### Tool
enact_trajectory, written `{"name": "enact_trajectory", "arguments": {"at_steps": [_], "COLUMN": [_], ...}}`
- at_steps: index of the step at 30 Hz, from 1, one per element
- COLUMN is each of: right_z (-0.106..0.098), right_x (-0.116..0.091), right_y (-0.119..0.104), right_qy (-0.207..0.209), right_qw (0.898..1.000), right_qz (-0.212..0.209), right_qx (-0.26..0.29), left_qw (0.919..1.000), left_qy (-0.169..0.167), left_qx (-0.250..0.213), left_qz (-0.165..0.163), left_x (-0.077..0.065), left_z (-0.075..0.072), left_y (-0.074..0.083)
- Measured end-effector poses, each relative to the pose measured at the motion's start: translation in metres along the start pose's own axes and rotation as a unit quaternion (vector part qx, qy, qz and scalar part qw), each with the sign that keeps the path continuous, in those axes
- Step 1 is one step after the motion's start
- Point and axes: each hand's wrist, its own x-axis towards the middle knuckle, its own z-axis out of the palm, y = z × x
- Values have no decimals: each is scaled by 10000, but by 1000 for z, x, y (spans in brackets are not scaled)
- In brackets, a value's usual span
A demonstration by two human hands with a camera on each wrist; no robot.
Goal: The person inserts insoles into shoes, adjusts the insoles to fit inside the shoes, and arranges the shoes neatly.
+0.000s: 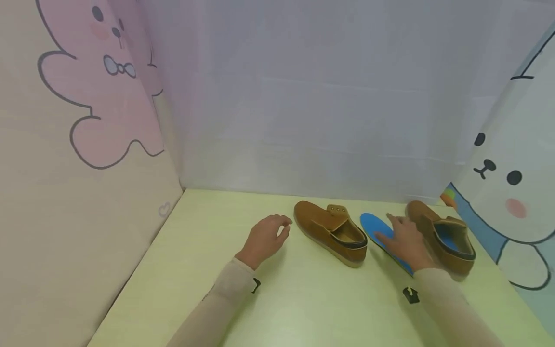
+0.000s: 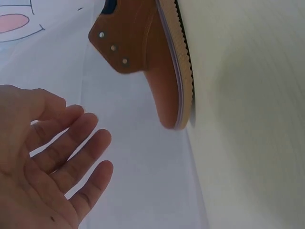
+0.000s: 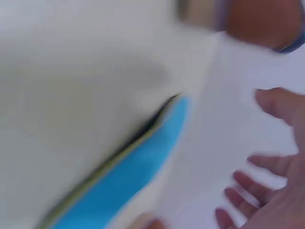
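A brown shoe point(image 1: 318, 224) with an eyelet flap sits near the middle of the table, its toe pointing away and to the left. My left hand point(image 1: 266, 239) hovers left of its toe, fingers loosely bent and holding nothing; the left wrist view shows the same hand point(image 2: 57, 162) apart from the shoe point(image 2: 157, 62). A blue insole point(image 1: 374, 224) lies right of that shoe. Above the insole is my right hand point(image 1: 404, 243), fingers spread; in the right wrist view this hand point(image 3: 267, 176) stands apart from the insole point(image 3: 124, 176). A second brown shoe point(image 1: 455, 255), blue inside, stands right of it.
The pale yellow table point(image 1: 312, 299) meets a whitish sheet point(image 1: 303, 120) at its back edge. Sheets with cartoon animals hang at the left point(image 1: 108, 96) and right point(image 1: 520, 193). Both shoes stand toward the back right of the table.
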Motion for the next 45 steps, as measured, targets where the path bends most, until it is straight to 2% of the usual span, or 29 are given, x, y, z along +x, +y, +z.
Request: {"name": "enact_trajectory", "arguments": {"at_steps": [3,5,9,14,20,24,27,30,34,39,42,43,45], "right_z": [-3,-2,3,15,22,23,24,26,26,27,28,29,29], "right_x": [14,23,37,43,45,46,47,50,52,52,52,52,52], "right_y": [-33,-53,-77,-82,-81,-77,-72,-70,-68,-65,-63,-63,-65], "right_qy": [482,604,503,201,44,-441,-948,-1288,-1452,-1484,-1386,-1351,-1351], "right_qw": [9951,9900,9865,9865,9876,9889,9875,9856,9856,9863,9872,9875,9875], "right_qz": [-792,-1217,-1559,-1443,-1218,-916,-634,-540,-602,-538,-556,-567,-576], "right_qx": [355,374,-96,-748,-993,-1079,-1089,-952,-622,-473,-551,-577,-571], "left_qw": [9998,9993,9962,9875,9800,9692,9608,9516,9396,9290,9311,9353,9518], "left_qy": [-202,-344,-817,-1417,-1430,-1668,-2050,-2434,-2718,-2935,-2944,-2810,-2475], "left_qx": [-38,-16,107,525,1199,1565,1659,1766,2027,2211,2081,2039,1659], "left_qz": [15,107,296,452,695,916,861,633,456,447,556,680,727], "left_x": [10,18,34,40,31,21,14,10,8,9,14,17,23], "left_z": [8,13,25,36,44,51,55,56,56,56,56,56,55], "left_y": [14,27,49,60,49,43,44,51,63,70,69,67,64]}}
